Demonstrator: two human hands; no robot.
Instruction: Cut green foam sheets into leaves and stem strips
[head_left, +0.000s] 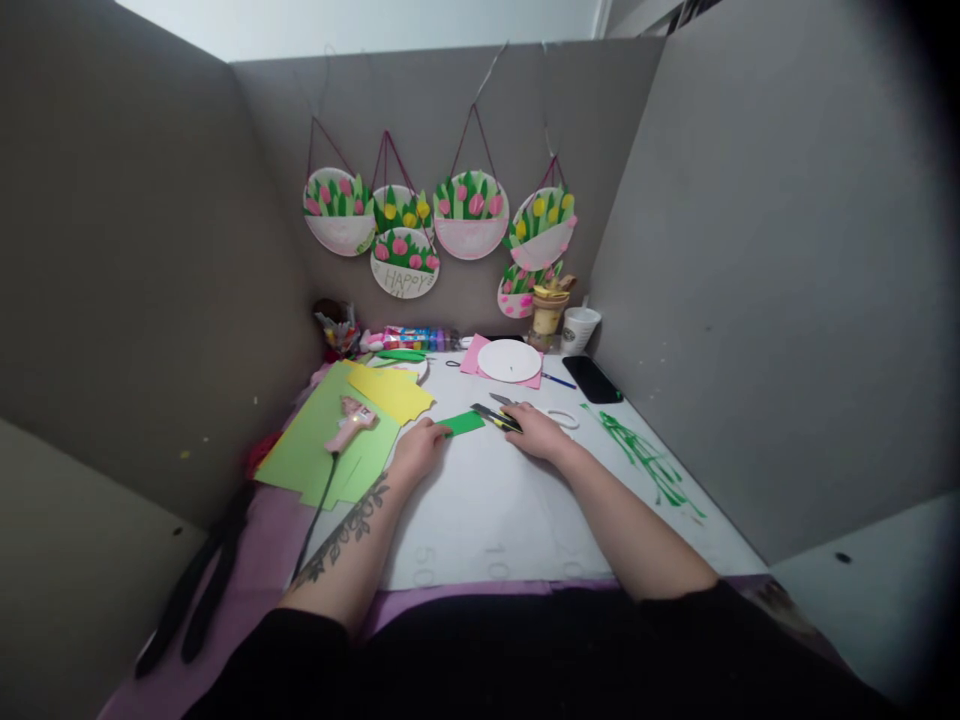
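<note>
My left hand (421, 448) rests on the white work surface, its fingers closed on the edge of a small green paper strip (463, 425). My right hand (538, 432) is just to the right, its fingers and thumb around the end of a black and yellow utility knife (491, 414). The knife's front end points left, close to the green strip. Partly under my right hand lies a pair of scissors with white handles (562, 419); its blades show beyond the fingers.
Left are light green sheets (300, 455), yellow paper (394, 393) and a pink glue gun (351, 425) with its cord. Behind lie a white paper plate (510, 360) and pink paper (472, 355). A phone (592, 379) and green scraps (645, 455) lie right. Flower-decorated plates (471, 238) hang behind.
</note>
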